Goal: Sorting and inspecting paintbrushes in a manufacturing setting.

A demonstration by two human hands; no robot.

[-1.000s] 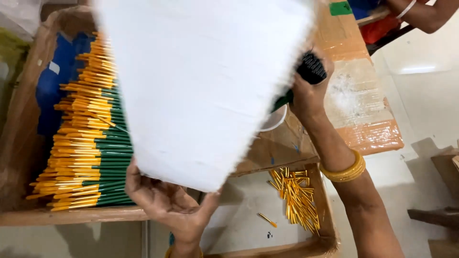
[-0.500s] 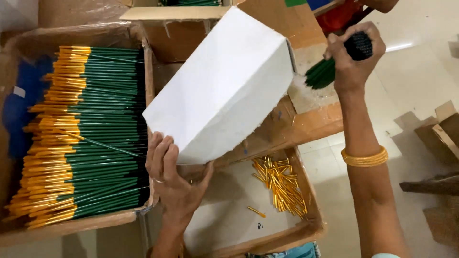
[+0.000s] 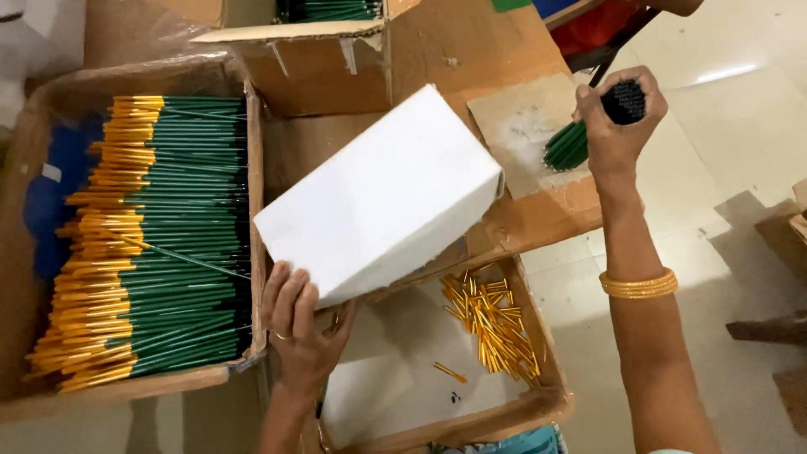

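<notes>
Matt white paperboard box (image 3: 382, 197); rough brown cardboard tray (image 3: 538, 403); glossy floor (image 3: 740, 126).

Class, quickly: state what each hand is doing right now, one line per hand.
Left hand: closed on the corner of the white box.
Right hand: closed around a bundle of green pens.

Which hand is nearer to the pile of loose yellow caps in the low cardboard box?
The left hand. It grips the white box's lower corner just left of the yellow caps. The right hand is raised well above them, clutching a bundle of green pens.
</notes>
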